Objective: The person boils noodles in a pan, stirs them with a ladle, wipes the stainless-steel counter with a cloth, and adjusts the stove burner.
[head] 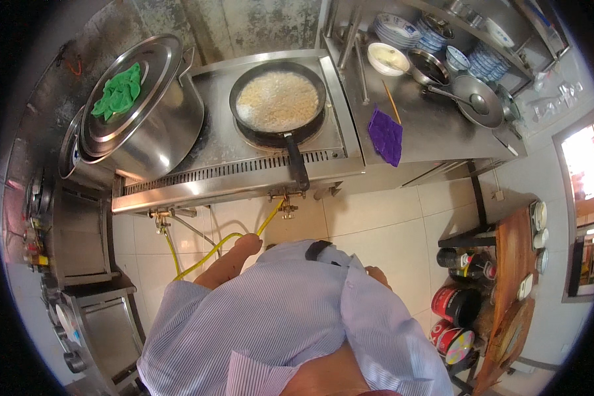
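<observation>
My left hand [249,243] hangs low in front of the stove, overlapping the yellow gas hose in the picture; I cannot tell whether it touches it. On my other side, only a bit of my right hand [377,275] shows past the striped shirt, its fingers hidden. Before me a black frying pan [297,127] sits on the burner, handle towards me. Pale, foamy bubbling food [278,99] fills it. A large steel stockpot [163,148] stands to its left, with a tilted-looking lid [151,106] and a crumpled green cloth [120,93] on top.
On the right-hand steel counter [425,141] lie a purple cloth [386,136], a wooden stick [392,102], a white bowl [387,58], a ladle in a metal pan [487,114] and stacked bowls [397,29]. The yellow hose [213,253] runs below the stove. A wooden table [512,257] stands right.
</observation>
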Demonstrator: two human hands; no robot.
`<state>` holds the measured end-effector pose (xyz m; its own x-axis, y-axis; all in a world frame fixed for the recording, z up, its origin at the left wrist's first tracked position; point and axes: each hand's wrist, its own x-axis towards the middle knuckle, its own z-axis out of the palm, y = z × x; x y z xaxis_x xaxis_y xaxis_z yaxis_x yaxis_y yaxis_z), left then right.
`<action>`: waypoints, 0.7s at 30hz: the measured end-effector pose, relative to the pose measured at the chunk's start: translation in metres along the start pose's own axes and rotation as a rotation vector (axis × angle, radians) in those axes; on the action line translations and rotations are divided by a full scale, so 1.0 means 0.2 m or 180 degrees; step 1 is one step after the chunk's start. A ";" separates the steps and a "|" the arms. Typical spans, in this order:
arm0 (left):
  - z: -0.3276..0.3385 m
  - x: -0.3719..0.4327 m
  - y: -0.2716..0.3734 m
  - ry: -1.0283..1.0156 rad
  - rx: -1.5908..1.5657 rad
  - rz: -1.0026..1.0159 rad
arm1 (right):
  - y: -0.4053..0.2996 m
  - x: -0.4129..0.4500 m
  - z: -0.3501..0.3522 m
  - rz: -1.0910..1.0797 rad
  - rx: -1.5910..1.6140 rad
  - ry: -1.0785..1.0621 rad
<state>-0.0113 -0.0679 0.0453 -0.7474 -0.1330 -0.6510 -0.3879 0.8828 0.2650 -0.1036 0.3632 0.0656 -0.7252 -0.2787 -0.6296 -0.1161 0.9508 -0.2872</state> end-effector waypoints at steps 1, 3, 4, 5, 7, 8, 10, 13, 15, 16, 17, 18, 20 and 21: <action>0.04 0.01 0.01 0.0031 -0.0062 -0.0103 | 0.01 -0.02 -0.01 -0.0002 -0.0005 0.0081; 0.05 0.03 0.07 -0.0086 -0.0164 -0.0133 | 0.07 -0.02 -0.01 0.0112 -0.0035 0.0040; 0.00 0.01 0.12 -0.0188 0.0007 0.0101 | 0.09 -0.03 0.00 0.0229 -0.0029 0.0017; -0.02 0.00 0.16 -0.0292 0.0184 0.0342 | 0.12 -0.05 0.00 0.0243 -0.0023 0.0013; 0.03 0.04 0.15 -0.0253 -0.0124 0.0232 | 0.14 -0.11 0.02 0.0337 0.0064 0.0226; 0.07 0.07 0.13 -0.0204 -0.0440 0.0119 | 0.13 -0.14 0.03 0.0348 0.0084 0.0209; 0.22 0.17 0.04 -0.0175 -0.0119 0.0412 | 0.11 -0.22 0.02 0.0434 0.0186 0.0346; 0.11 0.17 0.09 -0.0212 0.0202 0.0587 | 0.09 -0.29 0.14 0.0707 0.0385 0.0379; 0.13 0.19 0.03 -0.0312 0.0191 0.0369 | 0.01 -0.36 0.22 0.1062 0.0500 0.0241; 0.22 0.29 -0.08 -0.0514 0.0584 0.0632 | -0.02 -0.40 0.28 0.0973 0.0644 0.0407; 0.26 0.37 -0.14 -0.0716 0.0993 0.0937 | -0.04 -0.45 0.35 0.0921 0.0796 0.0603; 0.17 0.36 -0.09 -0.0825 0.1204 0.1008 | -0.06 -0.48 0.43 0.1182 0.1133 0.0592; 0.08 0.38 -0.06 -0.0824 0.1350 0.1365 | -0.04 -0.59 0.68 0.0858 0.1265 0.1174; 0.08 0.42 -0.05 -0.0815 0.1362 0.1498 | -0.07 -0.64 0.73 0.1161 0.1364 0.1124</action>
<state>-0.0613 -0.0801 -0.0237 -0.6127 0.3726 -0.6969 0.2335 0.9278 0.2909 0.0900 0.3653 0.0456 -0.8542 0.1810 -0.4873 0.4061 0.8176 -0.4081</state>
